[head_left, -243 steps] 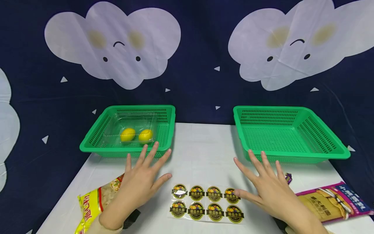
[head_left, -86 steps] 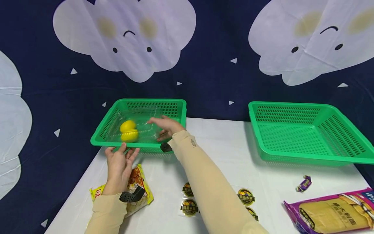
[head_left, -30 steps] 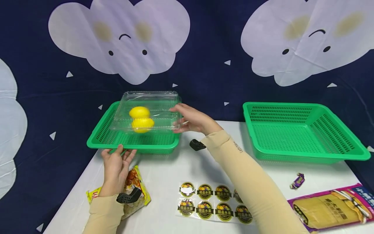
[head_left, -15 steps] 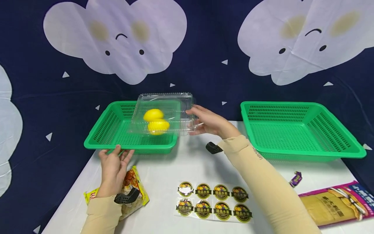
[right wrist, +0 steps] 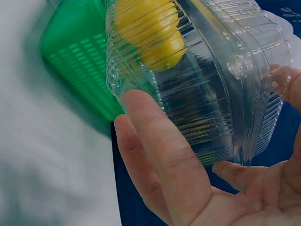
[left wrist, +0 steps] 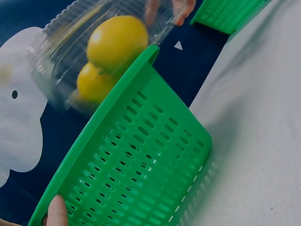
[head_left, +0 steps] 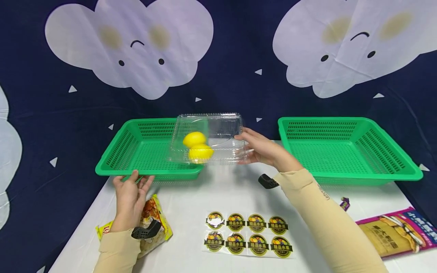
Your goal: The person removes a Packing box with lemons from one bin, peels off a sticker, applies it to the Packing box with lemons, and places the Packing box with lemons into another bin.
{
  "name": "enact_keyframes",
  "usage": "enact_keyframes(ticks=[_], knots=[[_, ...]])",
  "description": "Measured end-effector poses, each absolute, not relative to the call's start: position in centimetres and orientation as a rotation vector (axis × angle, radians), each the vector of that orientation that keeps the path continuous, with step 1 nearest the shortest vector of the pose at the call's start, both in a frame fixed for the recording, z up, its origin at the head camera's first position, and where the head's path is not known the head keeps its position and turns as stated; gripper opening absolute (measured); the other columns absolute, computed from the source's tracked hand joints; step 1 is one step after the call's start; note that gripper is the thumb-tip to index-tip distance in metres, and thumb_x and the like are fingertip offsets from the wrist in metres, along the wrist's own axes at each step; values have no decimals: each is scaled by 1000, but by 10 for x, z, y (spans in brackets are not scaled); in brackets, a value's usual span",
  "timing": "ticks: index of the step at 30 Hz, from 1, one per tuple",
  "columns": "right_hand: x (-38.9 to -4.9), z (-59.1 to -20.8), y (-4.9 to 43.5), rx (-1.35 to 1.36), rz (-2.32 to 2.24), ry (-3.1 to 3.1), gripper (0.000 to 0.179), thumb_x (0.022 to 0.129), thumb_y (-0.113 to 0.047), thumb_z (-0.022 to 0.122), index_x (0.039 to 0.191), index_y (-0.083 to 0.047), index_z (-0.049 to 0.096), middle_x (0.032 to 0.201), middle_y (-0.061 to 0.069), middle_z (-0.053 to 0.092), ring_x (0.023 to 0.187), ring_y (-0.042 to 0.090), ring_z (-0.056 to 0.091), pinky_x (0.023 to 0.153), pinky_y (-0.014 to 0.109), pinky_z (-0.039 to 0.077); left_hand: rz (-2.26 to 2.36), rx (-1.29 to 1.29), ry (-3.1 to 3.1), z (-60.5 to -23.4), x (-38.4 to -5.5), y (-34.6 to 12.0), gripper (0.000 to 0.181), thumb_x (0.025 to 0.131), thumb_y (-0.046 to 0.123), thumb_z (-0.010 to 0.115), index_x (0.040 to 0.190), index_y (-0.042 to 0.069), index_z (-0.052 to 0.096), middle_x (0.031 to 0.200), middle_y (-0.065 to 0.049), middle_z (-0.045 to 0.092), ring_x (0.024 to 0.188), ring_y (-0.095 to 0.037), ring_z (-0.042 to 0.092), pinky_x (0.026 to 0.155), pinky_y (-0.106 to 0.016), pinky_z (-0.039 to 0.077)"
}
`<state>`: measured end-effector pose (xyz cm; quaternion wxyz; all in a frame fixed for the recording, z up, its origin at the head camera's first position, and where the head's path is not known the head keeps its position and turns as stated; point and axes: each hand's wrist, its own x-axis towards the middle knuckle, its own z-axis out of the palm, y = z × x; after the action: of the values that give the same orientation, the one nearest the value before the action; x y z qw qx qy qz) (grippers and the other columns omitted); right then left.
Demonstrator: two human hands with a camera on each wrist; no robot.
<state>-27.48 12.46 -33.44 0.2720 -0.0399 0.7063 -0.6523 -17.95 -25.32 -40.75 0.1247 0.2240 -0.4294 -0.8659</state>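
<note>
My right hand (head_left: pixel 261 149) grips the right end of a clear plastic clamshell box (head_left: pixel 222 132). Two yellow lemons (head_left: pixel 200 153) lie together inside it, towards its left end. The box hangs in the air, partly over the right side of the left green basket (head_left: pixel 150 175). In the right wrist view, fingers (right wrist: pixel 160 146) lie along the box's underside and the thumb is at its side. My left hand (head_left: pixel 129 197) pinches the front rim of that basket; in the left wrist view one fingertip (left wrist: pixel 58 212) presses on the rim's outer side.
A second green basket (head_left: pixel 341 176) stands at the right. A sheet of round stickers (head_left: pixel 248 233) lies front centre. A yellow snack bag (head_left: pixel 153 227) is under my left wrist; a purple noodle packet (head_left: pixel 396 231) and a small purple candy (head_left: pixel 345 204) lie at right.
My right hand reached into the left basket, lifted the box with the lemons out, and carried it to the right. My left hand moved to the basket's front rim and stays there.
</note>
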Motion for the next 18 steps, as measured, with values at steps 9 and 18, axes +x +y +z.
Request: enact_keyframes(ticks=[9,18], knots=[[-257,-343,157,-96,-1749,1942,82,109,-31,44,173,-29,-6,170,27,28,132,45,63,100,48,64,-2537,641,-1247,-406,-178,-253,27,114,20,42,132,31,25,137,1,38,121,-19,54,116,-32,53],[-238,-350,180,-88,-1785,1920,83,110,-31,49,174,-29,-4,163,30,33,114,29,71,103,49,63,-2544,655,-1244,-406,-178,-253,27,114,20,43,131,31,26,137,-1,40,126,-20,54,119,-33,50]])
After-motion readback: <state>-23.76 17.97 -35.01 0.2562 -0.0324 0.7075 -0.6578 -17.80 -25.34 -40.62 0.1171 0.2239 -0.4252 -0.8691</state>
